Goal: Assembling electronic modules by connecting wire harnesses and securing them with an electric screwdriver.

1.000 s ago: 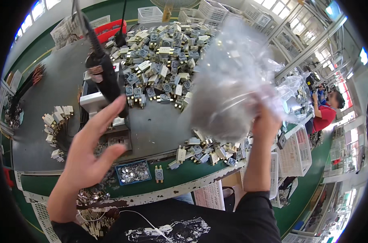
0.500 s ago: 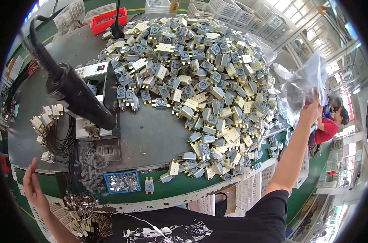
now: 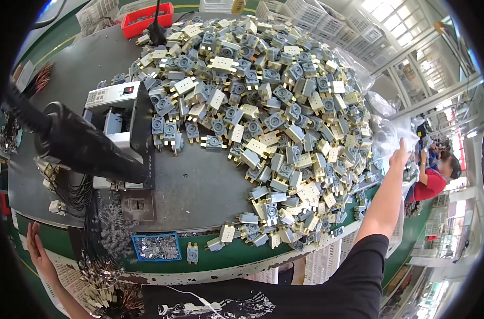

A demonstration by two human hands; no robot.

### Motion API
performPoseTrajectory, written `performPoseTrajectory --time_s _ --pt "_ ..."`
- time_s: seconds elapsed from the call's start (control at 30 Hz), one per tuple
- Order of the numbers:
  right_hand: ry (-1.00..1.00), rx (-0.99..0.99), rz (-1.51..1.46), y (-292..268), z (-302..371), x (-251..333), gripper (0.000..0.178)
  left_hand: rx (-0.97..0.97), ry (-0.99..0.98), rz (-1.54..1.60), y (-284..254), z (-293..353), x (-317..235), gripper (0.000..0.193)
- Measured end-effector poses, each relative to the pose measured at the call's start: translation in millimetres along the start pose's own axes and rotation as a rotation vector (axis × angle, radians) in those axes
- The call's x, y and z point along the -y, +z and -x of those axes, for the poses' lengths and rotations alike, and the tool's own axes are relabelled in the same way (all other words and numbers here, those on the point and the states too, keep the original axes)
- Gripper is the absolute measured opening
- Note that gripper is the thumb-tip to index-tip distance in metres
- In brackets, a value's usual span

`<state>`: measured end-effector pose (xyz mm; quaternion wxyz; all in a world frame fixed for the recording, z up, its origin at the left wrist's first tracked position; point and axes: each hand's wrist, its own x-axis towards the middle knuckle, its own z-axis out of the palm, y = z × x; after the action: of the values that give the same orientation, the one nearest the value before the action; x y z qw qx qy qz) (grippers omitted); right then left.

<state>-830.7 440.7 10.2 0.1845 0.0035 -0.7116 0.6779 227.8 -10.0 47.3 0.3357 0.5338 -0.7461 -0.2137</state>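
While my left hand rests spread at the near table edge, my right hand pinches the clear plastic bag beyond the heaped grey-and-cream parts, which a swing might scatter.

Grey workbench, heap of grey-cream parts, blue tray

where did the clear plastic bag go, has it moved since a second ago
Yes. The clear plastic bag was held up over the pile of parts; the right hand has carried it out past the table's right edge.
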Motion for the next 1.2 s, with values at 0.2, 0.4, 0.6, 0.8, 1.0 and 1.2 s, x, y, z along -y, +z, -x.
performPoseTrajectory --time_s 0.2,0.4,0.6,0.8,1.0,1.2 --pt "-0.091 -0.098 0.023 -20.8 7.8 19.7 0.098 0.048 -0.039 0.060 21.7 -20.3 19.0 0.041" --pt "-0.644 -0.149 0.486 -43.4 -1.3 65.9 0.064 0.067 0.013 0.063 50.5 -39.3 12.1 0.041" --pt "-0.587 0.091 -0.193 54.0 274.8 181.2 0.036 0.035 0.213 0.171 70.9 -22.4 -66.4 0.023" --pt "-0.817 0.474 -0.655 91.6 488.8 177.6 0.024 0.300 0.335 0.019 66.3 -20.6 -103.1 0.037" --pt "-1.174 1.317 0.001 102.8 613.4 182.8 0.032 0.302 0.684 -0.141 113.5 -82.7 -82.1 0.028" --pt "-1.073 1.556 0.168 128.2 671.7 174.1 0.035 0.191 0.770 -0.518 216.9 -132.4 -81.6 0.024"
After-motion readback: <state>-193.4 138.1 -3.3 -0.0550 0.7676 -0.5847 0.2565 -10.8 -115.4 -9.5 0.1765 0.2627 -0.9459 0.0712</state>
